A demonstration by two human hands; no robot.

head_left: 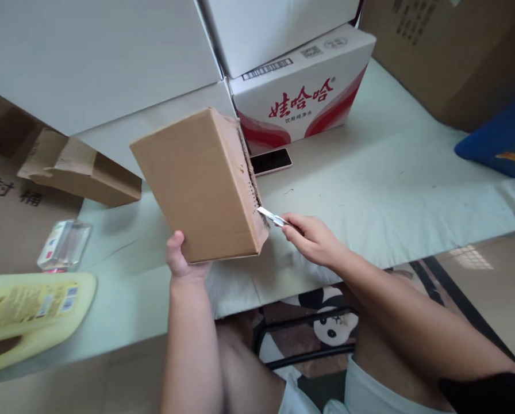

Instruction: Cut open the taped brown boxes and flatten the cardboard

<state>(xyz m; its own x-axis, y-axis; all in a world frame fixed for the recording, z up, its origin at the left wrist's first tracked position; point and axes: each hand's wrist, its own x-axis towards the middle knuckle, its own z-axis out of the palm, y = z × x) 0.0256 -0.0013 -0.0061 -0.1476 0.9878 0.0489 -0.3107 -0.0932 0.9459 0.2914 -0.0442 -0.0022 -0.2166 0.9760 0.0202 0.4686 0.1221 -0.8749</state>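
Observation:
A brown cardboard box (201, 184) is tilted up on edge over the pale cloth-covered table (369, 190). My left hand (180, 261) grips its lower near corner from beneath, thumb up against the box face. My right hand (311, 237) is closed in a pinch on a small silver blade (271, 217), whose tip touches the box's frayed right edge near the bottom corner.
A black phone (270, 161) lies behind the box, in front of a white and red printed carton (303, 92). Large white boxes are stacked at the back. A torn brown carton (79, 167), a clear packet (63, 244) and a yellow bottle (29, 307) lie left. A blue bag (501, 138) sits right.

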